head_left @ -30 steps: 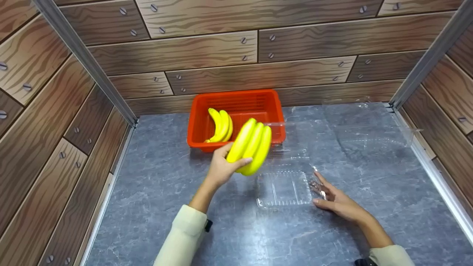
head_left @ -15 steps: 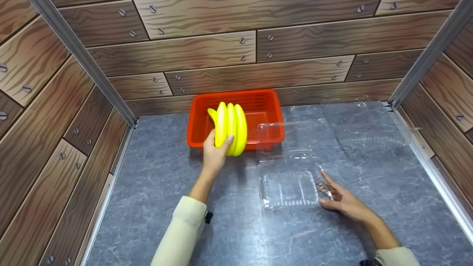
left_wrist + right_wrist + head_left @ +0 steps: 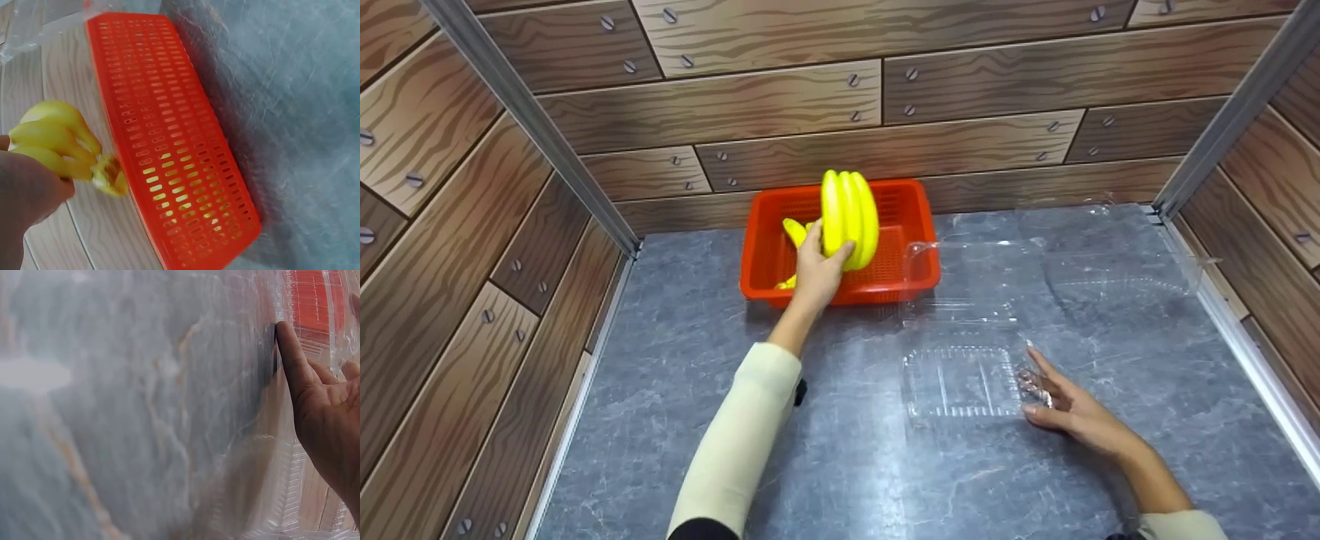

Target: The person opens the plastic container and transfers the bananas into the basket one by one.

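My left hand (image 3: pixel 819 274) grips a bunch of yellow bananas (image 3: pixel 849 217) above the red plastic basket (image 3: pixel 926 217). In the left wrist view, the bunch's stem end hangs by the rim of the basket (image 3: pixel 147 101). Another banana bunch (image 3: pixel 793 231) lies inside at the left, partly hidden by my hand. To the right, a clear plastic clamshell container (image 3: pixel 964 382) stands with its lid raised toward the basket. My right hand (image 3: pixel 1069 412) holds its right side, thumb near the front corner and forefinger near the back one.
A second clear plastic container (image 3: pixel 1117 281) sits at the back right of the grey marbled tabletop (image 3: pixel 660 390). Wood-patterned walls (image 3: pixel 780 105) with metal corner posts enclose the back and both sides. The basket stands close to the back wall.
My left hand has carried the banana bunch from in front of the basket, leftward and then back over it. My right hand and the clamshell container have shifted slightly right together.
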The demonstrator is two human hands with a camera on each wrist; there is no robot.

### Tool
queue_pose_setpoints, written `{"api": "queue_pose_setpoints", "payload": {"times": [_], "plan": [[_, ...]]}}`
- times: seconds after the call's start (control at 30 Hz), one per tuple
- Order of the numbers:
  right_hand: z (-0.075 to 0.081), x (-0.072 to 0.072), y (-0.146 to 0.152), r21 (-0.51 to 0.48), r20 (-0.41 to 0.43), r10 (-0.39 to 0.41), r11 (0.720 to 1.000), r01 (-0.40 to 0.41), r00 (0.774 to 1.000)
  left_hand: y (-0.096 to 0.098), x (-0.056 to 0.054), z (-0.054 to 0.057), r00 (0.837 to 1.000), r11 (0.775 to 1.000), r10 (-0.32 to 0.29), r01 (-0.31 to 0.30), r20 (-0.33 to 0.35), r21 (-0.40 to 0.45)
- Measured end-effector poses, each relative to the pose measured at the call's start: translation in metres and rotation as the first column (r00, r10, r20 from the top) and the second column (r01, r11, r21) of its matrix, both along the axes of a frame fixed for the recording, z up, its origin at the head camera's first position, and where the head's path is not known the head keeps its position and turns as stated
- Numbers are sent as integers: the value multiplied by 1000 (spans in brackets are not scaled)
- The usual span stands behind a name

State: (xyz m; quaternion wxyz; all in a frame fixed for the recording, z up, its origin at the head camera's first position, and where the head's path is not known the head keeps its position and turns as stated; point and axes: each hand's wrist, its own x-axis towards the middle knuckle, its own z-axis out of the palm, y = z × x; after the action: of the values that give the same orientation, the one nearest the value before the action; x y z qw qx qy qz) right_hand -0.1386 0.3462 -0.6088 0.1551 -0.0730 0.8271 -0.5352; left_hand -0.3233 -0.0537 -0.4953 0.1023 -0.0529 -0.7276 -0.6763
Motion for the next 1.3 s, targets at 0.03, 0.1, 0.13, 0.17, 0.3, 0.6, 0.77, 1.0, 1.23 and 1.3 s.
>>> {"api": "queue_pose_setpoints", "payload": {"times": [0.03, 0.1, 0.13, 0.17, 0.3, 0.6, 0.77, 1.0, 1.23, 1.3], "plan": [[0, 0, 0, -1, 4, -5, 1000, 5, 1000, 3, -4, -1, 1000, 999, -7, 7, -4, -31], [-1, 1, 0, -16, 11, -11, 1000, 12, 1000, 10, -11, -4, 1000, 995, -12, 12, -4, -102], [-1, 1, 1, -24, 11, -11, 1000, 12, 1000, 14, -15, -6, 1000, 989, -6, 5, -2, -147], [-1, 0, 1, -32, 13, -15, 999, 15, 1000, 17, -19, -9, 1000, 982, 3, -3, 1, -188], [-2, 0, 0, -46, 16, -10, 999, 10, 1000, 27, -31, -19, 996, 939, 80, -68, 24, -338], [-2, 1, -1, -57, 19, -9, 998, 10, 1000, 43, -43, -28, 991, 807, 111, -46, 76, -588], [-2, -1, -1, -72, 25, -14, 997, 16, 1000, 54, -46, -30, 986, 695, 134, -21, 101, -719], [-4, -1, -1, -84, 34, -9, 996, 12, 999, 66, -48, -36, 977, 577, 150, 40, 154, -815], [-3, -1, 1, -80, 36, -12, 997, 15, 999, 67, -52, -39, 957, 561, 177, 94, 230, -823], [-3, -2, 1, -78, 31, -11, 997, 13, 999, 67, -54, -39, 947, 567, 189, 109, 258, -816]]}}
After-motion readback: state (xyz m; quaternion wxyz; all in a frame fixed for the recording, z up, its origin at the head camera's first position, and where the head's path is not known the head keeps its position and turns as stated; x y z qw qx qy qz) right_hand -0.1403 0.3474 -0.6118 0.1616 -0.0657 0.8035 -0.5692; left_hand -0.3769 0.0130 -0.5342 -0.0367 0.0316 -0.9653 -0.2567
